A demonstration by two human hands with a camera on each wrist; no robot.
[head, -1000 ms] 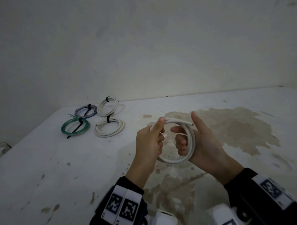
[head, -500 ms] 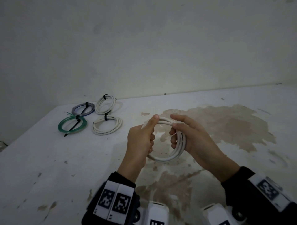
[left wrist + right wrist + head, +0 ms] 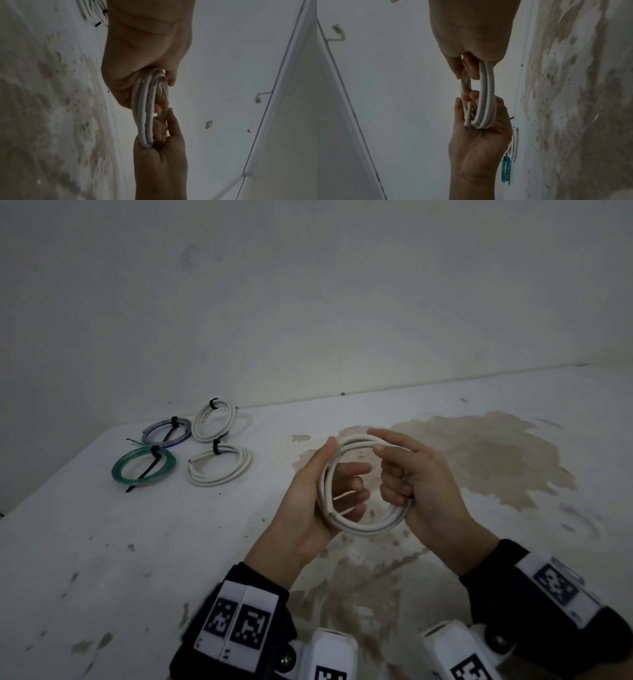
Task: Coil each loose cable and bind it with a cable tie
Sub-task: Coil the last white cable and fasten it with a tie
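Both hands hold a white cable coil point(image 3: 363, 529) of several loops upright above the stained table point(image 3: 102, 559). My left hand point(image 3: 344, 474) grips its left side, thumb up against the top arc, fingers curled through the ring. My right hand point(image 3: 404, 470) grips the right side, with fingertips on the top of the loop and the other fingers curled round the strands. One cut cable end point(image 3: 466, 123) sticks out in the left palm. In the left wrist view the coil point(image 3: 145, 108) is edge-on between the hands. I cannot make out a tie on this coil.
At the back left of the table lie bound coils, each with a black tie: green point(image 3: 144, 470), blue-grey point(image 3: 166, 433) and two white point(image 3: 214, 421) point(image 3: 221, 465). A pale wall point(image 3: 308, 302) rises behind the table. A large brown stain point(image 3: 479, 460) spreads under and right of the hands.
My right thumb, raised a second ago, has come down, and the right fingers now close over the top of the coil. The left fingers have reached further through the ring.
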